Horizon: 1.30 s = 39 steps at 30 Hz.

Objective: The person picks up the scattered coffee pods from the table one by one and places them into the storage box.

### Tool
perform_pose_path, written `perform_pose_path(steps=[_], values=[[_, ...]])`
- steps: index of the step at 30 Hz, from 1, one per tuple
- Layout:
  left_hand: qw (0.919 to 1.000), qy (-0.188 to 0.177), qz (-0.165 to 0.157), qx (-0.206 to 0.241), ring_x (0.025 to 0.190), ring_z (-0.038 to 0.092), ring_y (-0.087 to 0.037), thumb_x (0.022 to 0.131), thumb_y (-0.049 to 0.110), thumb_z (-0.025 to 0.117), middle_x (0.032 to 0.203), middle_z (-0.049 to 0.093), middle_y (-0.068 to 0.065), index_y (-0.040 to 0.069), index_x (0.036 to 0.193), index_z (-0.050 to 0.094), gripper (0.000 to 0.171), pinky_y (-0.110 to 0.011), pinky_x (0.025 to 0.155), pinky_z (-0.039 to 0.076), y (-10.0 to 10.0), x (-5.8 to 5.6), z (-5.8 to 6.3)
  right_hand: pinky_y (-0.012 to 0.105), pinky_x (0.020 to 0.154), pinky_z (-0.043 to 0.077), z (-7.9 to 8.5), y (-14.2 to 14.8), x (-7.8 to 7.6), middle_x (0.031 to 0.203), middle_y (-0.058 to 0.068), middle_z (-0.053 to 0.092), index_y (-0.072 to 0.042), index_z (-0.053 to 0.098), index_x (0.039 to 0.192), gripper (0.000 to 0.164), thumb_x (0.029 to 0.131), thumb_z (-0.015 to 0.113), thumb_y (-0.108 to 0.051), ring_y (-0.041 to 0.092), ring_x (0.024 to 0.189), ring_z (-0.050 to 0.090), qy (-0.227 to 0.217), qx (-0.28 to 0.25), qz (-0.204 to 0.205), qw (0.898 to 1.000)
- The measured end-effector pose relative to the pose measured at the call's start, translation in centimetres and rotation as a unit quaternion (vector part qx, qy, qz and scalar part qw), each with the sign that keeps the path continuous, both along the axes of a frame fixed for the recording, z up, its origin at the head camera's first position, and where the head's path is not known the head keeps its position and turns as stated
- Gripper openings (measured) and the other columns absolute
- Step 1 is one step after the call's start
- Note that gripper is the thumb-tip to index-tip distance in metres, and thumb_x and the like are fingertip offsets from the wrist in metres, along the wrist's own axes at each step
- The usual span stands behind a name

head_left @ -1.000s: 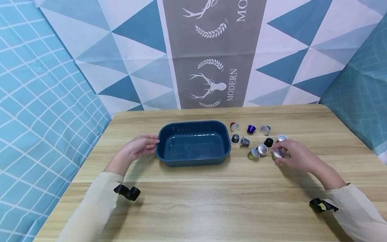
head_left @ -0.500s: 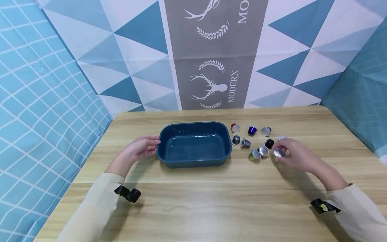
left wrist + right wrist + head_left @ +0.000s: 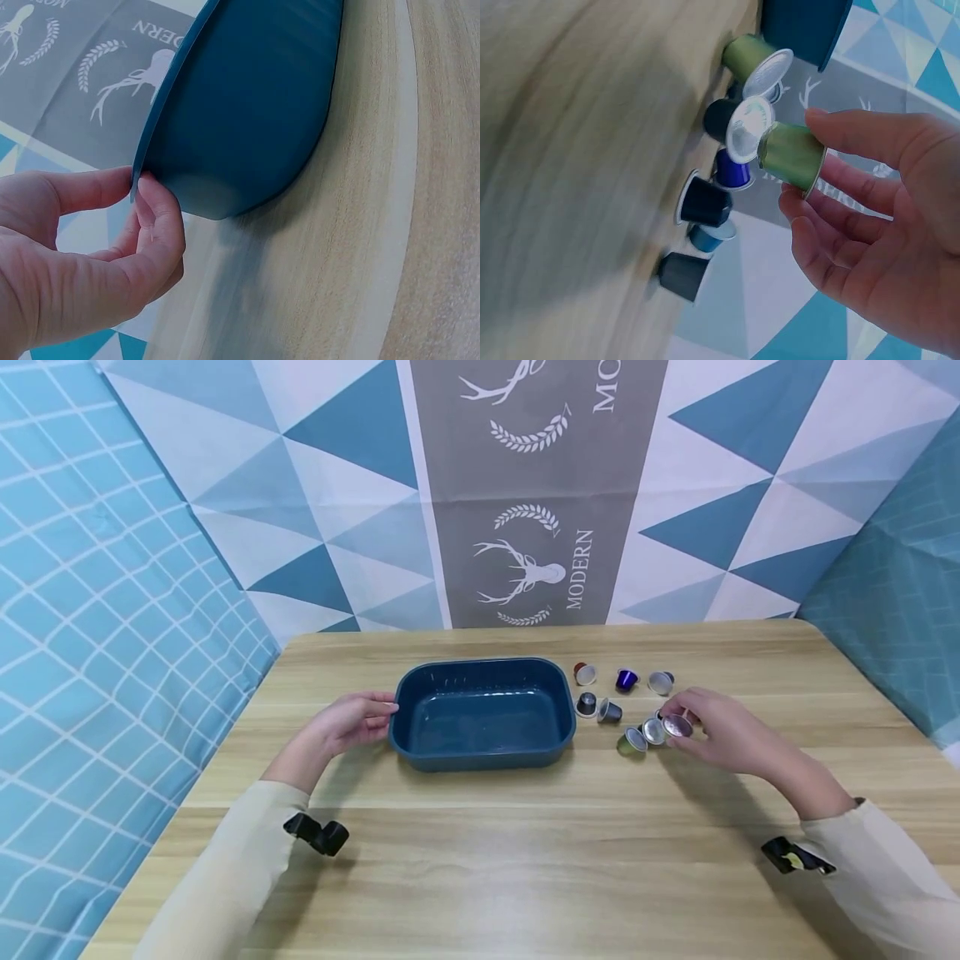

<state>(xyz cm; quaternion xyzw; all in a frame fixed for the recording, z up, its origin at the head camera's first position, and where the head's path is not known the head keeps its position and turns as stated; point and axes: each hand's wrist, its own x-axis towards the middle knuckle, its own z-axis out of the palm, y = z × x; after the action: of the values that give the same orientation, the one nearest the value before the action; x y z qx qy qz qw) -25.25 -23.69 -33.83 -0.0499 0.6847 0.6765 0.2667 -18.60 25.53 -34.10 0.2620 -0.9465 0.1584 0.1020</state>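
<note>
My left hand point(image 3: 348, 725) is at the left end of a dark blue rectangular basin point(image 3: 480, 760). In the left wrist view, thumb and fingers pinch its rim point(image 3: 154, 127). On the right, my right hand point(image 3: 731, 735) holds a coffee capsule point(image 3: 677, 725), silver lid towards the head camera. The right wrist view shows this capsule's green body point(image 3: 793, 156) between thumb and fingers, off the table. Close by it lie a capsule with a silver lid point(image 3: 653, 732) and another green capsule point(image 3: 632, 742). The hand and held capsule partly hide the capsules behind them.
More coffee capsules lie right of the basin: a red-brown one point(image 3: 584, 673), a blue one point(image 3: 626, 680), a white-lidded one point(image 3: 661, 682) and two grey ones, one upright point(image 3: 587, 704), one tipped over point(image 3: 609, 711). A patterned cloth wall point(image 3: 517, 510) rises behind the wooden table point(image 3: 480, 877).
My right hand has raised the green capsule and carried it a little left and away from me, over the black capsule. My left hand stays at the basin's rim.
</note>
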Motion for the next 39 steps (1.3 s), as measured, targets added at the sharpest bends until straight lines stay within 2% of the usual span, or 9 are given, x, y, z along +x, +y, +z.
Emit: perform_pose_path(steps=[12,20,28,39], values=[[0.9999,-0.005,0.013,-0.001,0.07,0.06,-0.002,0.099,0.004,0.047,0.079,0.063,0.006,0.003,0.119,0.043,0.021,-0.018,0.068,0.051,0.1,-0.4,0.5,0.023,0.063,0.047,1.6,-1.8,-0.6,0.083,-0.002,0.059,-0.007,0.064,0.098,0.028,0.075,0.08,-0.008,0.01,0.075,0.052,-0.019,0.006,0.023,1.0],[0.9997,-0.009,0.022,0.001,0.072,0.06,-0.004,0.099,0.004,0.046,0.081,0.064,0.005,0.003,0.125,0.042,0.026,-0.018,0.07,0.052,0.2,-0.5,0.4,0.027,0.065,0.047,2.0,-2.6,-1.3,0.078,-0.003,0.055,-0.007,0.064,0.098,0.024,0.078,0.078,-0.01,0.011,0.076,0.053,0.0,0.02,0.035,0.999],[0.9995,-0.005,0.024,-0.018,0.07,0.059,-0.002,0.099,0.005,0.045,0.078,0.063,0.007,0.003,0.126,0.04,0.027,-0.017,0.068,0.051,-0.8,0.3,0.4,0.027,0.067,0.047,2.2,-4.1,-1.5,0.081,-0.001,0.057,-0.006,0.063,0.103,0.027,0.08,0.076,-0.012,0.013,0.077,0.053,-0.024,0.01,0.043,0.999],[0.9997,-0.002,0.016,-0.018,0.07,0.058,-0.003,0.099,0.004,0.046,0.08,0.061,0.006,-0.001,0.131,0.037,0.034,-0.017,0.068,0.05,0.3,0.2,-0.1,0.028,0.066,0.047,2.6,-4.1,-1.1,0.087,0.003,0.058,-0.004,0.064,0.107,0.031,0.08,0.076,-0.011,0.015,0.076,0.053,-0.009,0.015,0.035,0.999]])
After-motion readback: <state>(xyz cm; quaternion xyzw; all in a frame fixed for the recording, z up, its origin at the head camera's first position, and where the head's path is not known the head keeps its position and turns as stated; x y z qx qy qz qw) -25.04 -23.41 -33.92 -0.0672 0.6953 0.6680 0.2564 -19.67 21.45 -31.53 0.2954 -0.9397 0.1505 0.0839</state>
